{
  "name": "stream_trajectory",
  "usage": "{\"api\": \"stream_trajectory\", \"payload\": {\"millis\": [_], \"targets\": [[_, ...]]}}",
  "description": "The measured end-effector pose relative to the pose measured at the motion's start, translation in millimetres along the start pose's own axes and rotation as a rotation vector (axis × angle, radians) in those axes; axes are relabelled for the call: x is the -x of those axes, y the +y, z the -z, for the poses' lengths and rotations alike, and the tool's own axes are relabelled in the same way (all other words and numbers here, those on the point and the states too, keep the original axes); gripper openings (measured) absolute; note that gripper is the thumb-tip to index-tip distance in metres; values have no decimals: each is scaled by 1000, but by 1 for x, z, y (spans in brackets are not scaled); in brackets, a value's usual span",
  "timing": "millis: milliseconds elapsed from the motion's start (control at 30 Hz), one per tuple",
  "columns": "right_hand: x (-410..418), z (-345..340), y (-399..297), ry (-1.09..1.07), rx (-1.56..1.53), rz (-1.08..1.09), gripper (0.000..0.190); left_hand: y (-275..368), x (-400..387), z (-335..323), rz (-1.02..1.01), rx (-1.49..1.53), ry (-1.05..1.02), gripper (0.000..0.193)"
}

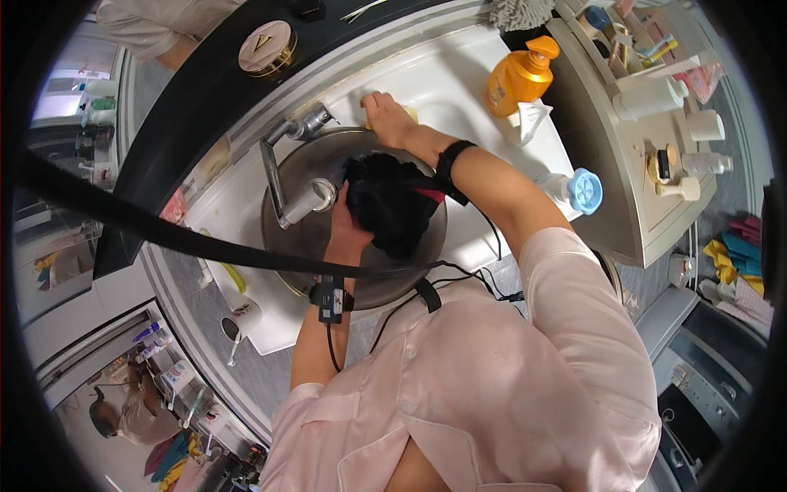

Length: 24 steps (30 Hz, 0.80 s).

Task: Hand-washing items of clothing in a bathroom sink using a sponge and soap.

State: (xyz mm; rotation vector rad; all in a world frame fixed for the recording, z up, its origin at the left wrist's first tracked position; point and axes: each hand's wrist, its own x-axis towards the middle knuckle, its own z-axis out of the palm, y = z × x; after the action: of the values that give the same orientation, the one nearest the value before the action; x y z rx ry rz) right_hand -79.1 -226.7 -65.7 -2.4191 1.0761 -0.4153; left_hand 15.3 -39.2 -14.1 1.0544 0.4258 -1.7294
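A bundle of black cloth (390,209) with a small red part lies in a round metal basin (286,246). My left hand (349,224) grips the cloth's left side, fingers partly hidden behind it. Beyond the basin's far rim, my right hand (388,120) reaches over a pale yellow thing (411,113), perhaps a bar of soap. The hand covers most of it, so whether the fingers grip it is unclear. A chrome faucet (273,178) extends over the basin's left part; its spout end (316,198) is close to my left fingers.
The basin stands in a white sink (449,80). On its right are an orange pump bottle (519,80), a white tube (530,120) and a blue-capped bottle (581,190). A cup (241,320) with a toothbrush is at left. A black cable (203,243) crosses the view.
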Motion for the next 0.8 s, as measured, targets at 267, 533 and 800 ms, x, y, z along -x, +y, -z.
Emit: {"api": "stream_trajectory", "payload": {"millis": [267,533,800], "targets": [[-54,-7,-1,-21,393,452,49,-9,0,38,-5,123,-168,33],[-37,5,8,82,361,308,49,-6,-7,40,-343,-399,-2,41],[63,38,-65,109,-403,-200,41,-5,-2,31,-518,-498,25,50]]}}
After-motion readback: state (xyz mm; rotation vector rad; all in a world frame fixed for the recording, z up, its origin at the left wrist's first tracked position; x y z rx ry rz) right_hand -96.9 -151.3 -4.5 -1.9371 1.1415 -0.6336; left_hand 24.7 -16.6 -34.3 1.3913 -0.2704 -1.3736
